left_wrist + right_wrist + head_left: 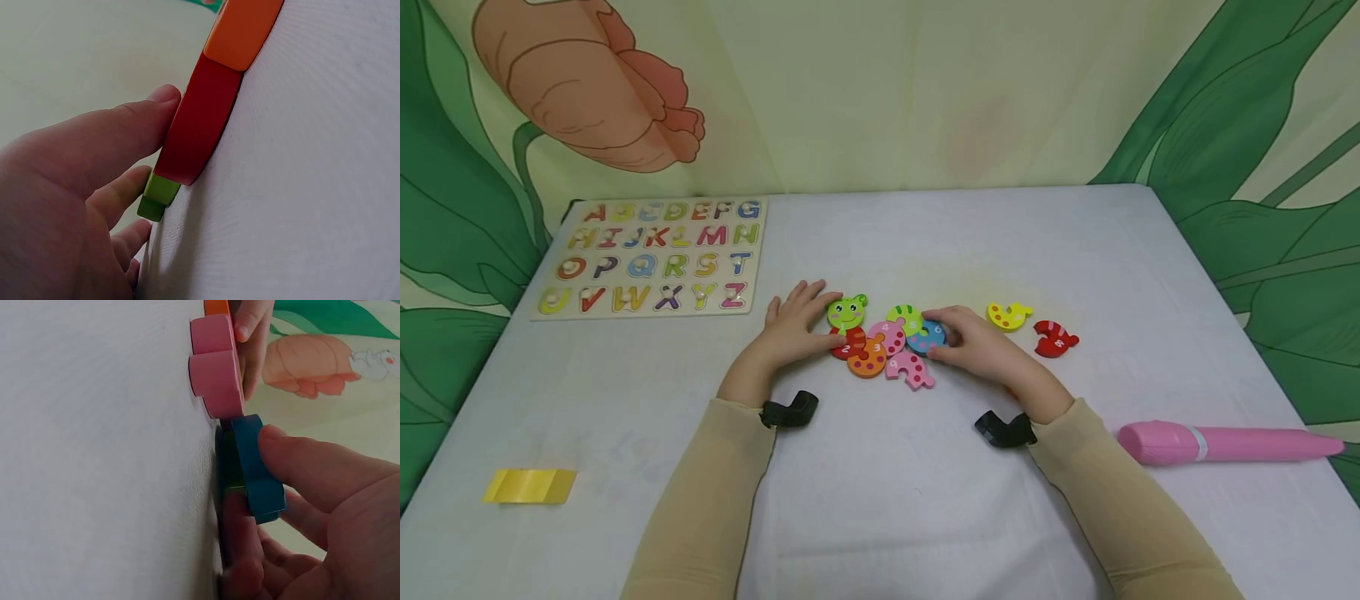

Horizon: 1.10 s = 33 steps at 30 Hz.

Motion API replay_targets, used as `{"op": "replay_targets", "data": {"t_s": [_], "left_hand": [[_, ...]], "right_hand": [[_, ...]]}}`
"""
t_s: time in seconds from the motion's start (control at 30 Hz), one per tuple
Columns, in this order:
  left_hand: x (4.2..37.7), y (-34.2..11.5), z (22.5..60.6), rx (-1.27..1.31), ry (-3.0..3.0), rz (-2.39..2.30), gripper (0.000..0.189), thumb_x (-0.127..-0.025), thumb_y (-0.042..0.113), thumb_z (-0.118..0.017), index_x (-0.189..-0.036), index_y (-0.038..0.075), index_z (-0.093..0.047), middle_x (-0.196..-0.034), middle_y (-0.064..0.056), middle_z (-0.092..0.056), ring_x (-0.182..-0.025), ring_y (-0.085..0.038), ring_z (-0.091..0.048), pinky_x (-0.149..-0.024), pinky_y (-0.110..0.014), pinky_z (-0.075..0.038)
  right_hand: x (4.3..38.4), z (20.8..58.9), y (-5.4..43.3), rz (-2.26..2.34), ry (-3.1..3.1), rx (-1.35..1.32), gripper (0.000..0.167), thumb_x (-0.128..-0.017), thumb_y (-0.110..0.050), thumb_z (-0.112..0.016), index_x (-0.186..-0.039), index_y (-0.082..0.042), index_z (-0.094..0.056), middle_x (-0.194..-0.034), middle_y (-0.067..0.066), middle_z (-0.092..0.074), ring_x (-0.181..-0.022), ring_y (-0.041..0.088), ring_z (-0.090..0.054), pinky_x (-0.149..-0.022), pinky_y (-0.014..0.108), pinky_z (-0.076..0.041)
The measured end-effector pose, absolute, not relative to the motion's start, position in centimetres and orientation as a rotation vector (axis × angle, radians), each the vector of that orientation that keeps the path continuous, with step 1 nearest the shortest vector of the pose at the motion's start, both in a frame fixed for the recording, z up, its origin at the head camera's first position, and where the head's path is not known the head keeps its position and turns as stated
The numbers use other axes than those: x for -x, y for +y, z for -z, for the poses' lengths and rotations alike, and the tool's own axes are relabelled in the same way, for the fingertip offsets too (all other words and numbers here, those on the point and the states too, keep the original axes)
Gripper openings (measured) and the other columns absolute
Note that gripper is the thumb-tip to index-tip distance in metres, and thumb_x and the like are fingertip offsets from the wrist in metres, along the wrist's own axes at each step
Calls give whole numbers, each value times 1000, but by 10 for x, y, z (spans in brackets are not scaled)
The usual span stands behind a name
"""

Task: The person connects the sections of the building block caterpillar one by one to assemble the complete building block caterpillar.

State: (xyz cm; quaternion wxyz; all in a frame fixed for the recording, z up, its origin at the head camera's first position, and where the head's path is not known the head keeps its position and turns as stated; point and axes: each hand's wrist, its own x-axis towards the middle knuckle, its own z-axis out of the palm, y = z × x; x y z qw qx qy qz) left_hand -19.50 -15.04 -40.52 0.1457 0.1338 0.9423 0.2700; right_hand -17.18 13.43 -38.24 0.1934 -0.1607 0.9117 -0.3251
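Note:
Numbered caterpillar puzzle pieces lie joined in a chain at mid-table. My left hand [786,329] rests at the chain's left end, fingers fairly straight; its thumb touches the red piece [203,119] and a fingertip meets the green head piece [846,312]. The orange piece [867,367], the pink piece with a 4 [892,340] and the green piece with a 5 [901,315] follow. My right hand [985,346] pinches the blue piece [255,459] between thumb and fingers, tilted and partly raised beside the green piece. Another pink piece [912,367] lies just below the chain.
A yellow piece [1006,317] and a red piece [1054,342] lie right of my right hand. An alphabet board [655,287] occupies the back left. A yellow folded strip [529,487] sits at front left, a pink pointed object [1232,444] at the right edge.

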Motion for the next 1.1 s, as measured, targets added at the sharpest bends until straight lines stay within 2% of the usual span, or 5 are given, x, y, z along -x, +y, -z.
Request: {"op": "replay_targets", "data": {"t_s": [0.13,0.43,0.73,0.97,1.1], "left_hand": [[195,-150,406,-384,2715,-773,69,-79,46,-60,-139,24,-35,-153,-3,-13,-141,-27,1,-108,-59,7],[195,-150,406,-383,2723,-770,69,-79,45,-60,-139,24,-35,-153,-4,-14,-141,-27,1,-108,-59,7],[195,-151,404,-378,2725,-769,69,-79,46,-61,-139,24,-35,-153,-4,-14,-141,-27,1,-108,-59,7],[195,-150,404,-383,2727,-776,69,-79,45,-61,-139,23,-36,-153,-5,-15,-141,-28,0,-107,-60,7],[195,-151,406,-387,2726,-778,70,-78,45,-62,-139,23,-36,-153,-5,-15,-141,-28,0,-107,-60,7]], "right_hand": [[172,385,134,871,2582,434,58,-83,-31,-65,-135,-18,-44,-129,9,-41,-87,19,-47,-70,25,-44],[172,387,133,811,2617,415,58,-81,-31,-67,-134,-19,-45,-121,11,-44,-82,19,-47,-65,24,-43],[163,360,154,813,2528,439,85,-79,-28,-69,-146,-17,-16,-134,12,-35,-80,16,-54,-68,24,-49],[160,330,200,778,2575,414,77,-83,-17,-65,-144,-8,-19,-137,19,-29,-87,20,-54,-69,28,-49],[167,324,222,744,2594,388,69,-86,-23,-62,-142,-7,-25,-135,21,-31,-93,24,-54,-75,33,-50]]}}
